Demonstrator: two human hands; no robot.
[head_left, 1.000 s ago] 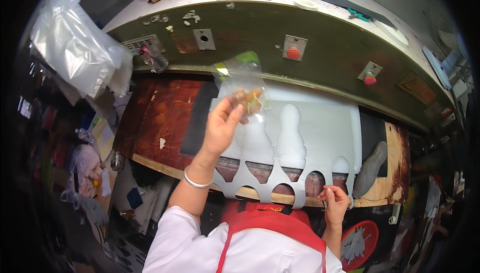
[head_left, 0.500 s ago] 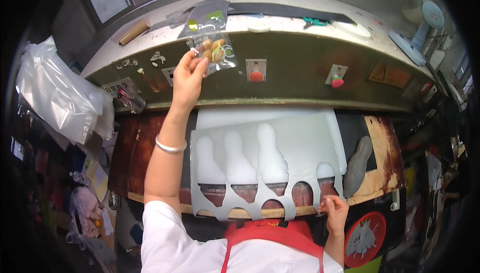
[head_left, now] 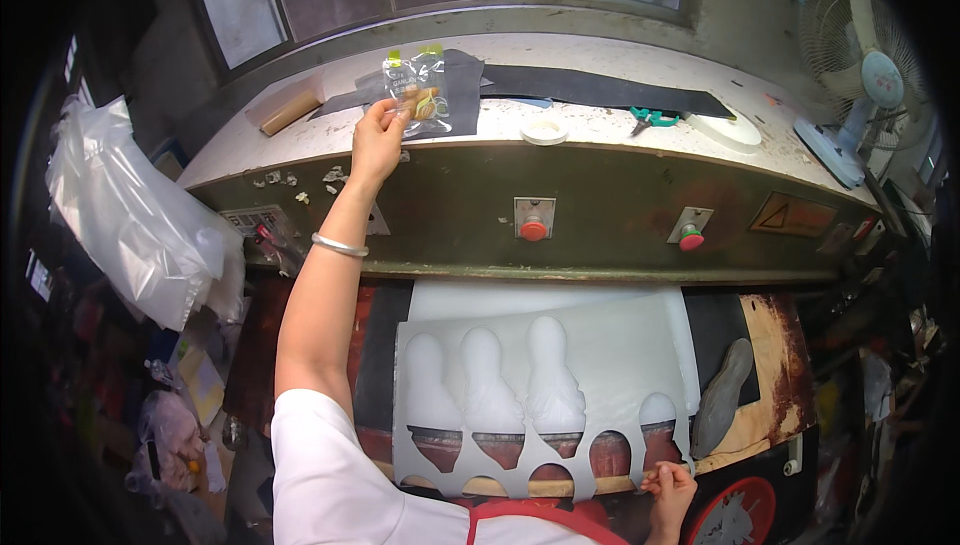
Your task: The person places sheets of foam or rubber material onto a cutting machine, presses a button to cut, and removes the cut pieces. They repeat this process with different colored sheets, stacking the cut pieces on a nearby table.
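My left hand (head_left: 378, 145) reaches far forward, its fingers pinching a clear plastic snack packet (head_left: 425, 105) with brown pieces printed or showing inside. The packet is over the pale shelf, in front of a dark grey sheet piece (head_left: 463, 80). At the lower right, my right hand (head_left: 670, 500) is closed with its fingertips together, beside the lower corner of a grey sheet (head_left: 620, 345) with sole-shaped cut-outs. Whatever those fingertips hold, if anything, is hidden. A dark grey shoe-sole shape (head_left: 722, 395) lies right of the sheet.
On the shelf (head_left: 590, 150) are a white tape roll (head_left: 544, 132), green-handled cutters (head_left: 652, 118), a brown roll (head_left: 290, 116) and a fan (head_left: 872, 85). Red buttons (head_left: 533, 231) stick out of the green machine front. A red bowl (head_left: 765, 490) holds grey scraps; plastic bags (head_left: 140, 215) hang left.
The view has tipped upward, so the bench sits lower in it. My left hand has carried the packet farther forward over the shelf. My right hand stays by the sheet's corner.
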